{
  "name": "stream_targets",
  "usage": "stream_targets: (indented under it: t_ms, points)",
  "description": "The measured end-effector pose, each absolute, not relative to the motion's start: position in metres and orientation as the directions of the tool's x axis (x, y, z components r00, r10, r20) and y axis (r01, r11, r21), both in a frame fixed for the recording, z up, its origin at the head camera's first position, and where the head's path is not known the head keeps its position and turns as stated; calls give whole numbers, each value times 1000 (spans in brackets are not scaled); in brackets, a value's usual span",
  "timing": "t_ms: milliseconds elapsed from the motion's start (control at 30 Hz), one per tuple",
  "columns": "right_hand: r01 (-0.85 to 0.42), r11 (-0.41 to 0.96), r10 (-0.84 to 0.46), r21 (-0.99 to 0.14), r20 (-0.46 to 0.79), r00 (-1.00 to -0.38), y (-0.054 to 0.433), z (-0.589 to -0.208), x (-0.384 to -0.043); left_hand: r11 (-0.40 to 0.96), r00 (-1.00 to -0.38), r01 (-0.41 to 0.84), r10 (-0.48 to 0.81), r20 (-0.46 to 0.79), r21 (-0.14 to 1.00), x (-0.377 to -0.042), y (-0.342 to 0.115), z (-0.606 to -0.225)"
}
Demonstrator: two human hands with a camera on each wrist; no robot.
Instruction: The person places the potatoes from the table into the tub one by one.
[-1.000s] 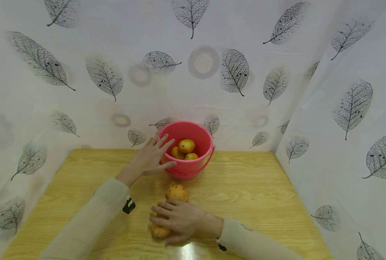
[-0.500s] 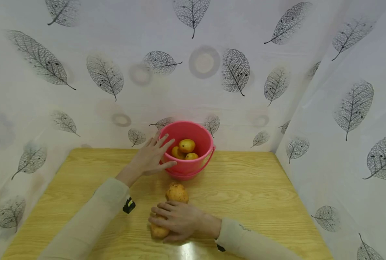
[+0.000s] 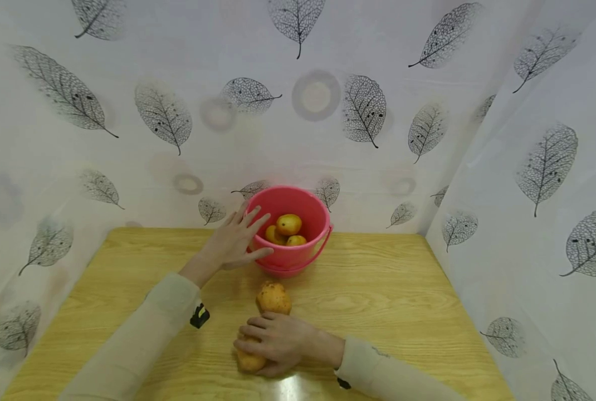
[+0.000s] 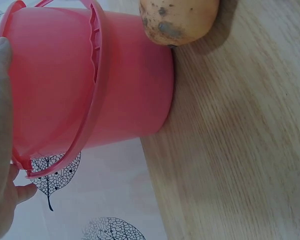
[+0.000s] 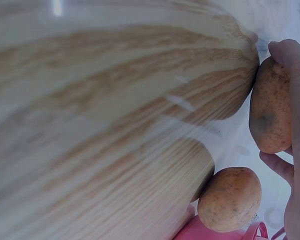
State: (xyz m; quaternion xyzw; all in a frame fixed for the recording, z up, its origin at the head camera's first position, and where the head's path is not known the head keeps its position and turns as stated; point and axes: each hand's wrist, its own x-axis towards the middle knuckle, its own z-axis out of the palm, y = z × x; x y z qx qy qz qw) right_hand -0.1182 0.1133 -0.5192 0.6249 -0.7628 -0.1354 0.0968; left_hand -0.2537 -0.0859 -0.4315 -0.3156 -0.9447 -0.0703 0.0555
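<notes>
My right hand point(image 3: 280, 341) curls its fingers and thumb round a brown-yellow potato point(image 3: 250, 363) on the table. In the right wrist view this potato point(image 5: 271, 107) sits between the thumb and a finger. A second potato point(image 3: 273, 298) lies just beyond the hand, in front of a pink bucket point(image 3: 289, 257). My left hand point(image 3: 230, 239), fingers spread and mostly straight, rests at the bucket's left rim. Inside the bucket are yellow oval things point(image 3: 289, 224) that look like potatoes; its lower contents are hidden.
The wood-grain table point(image 3: 378, 312) runs back to a leaf-printed sheet point(image 3: 203, 145) close behind the bucket. More of the sheet hangs at both sides. The bucket's handle point(image 3: 323, 245) droops along its front right.
The right hand's fingers have curled more closely round the potato, which has shifted slightly to the right. The left hand, bucket and second potato stay in place.
</notes>
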Motion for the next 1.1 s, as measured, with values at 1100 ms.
stream_targets:
  t_ms: [1100]
  points:
    - [-908,195,-974,370,-36,-224,168,-489,-110,792,-796,603,592,123,92,-254,-86,-428]
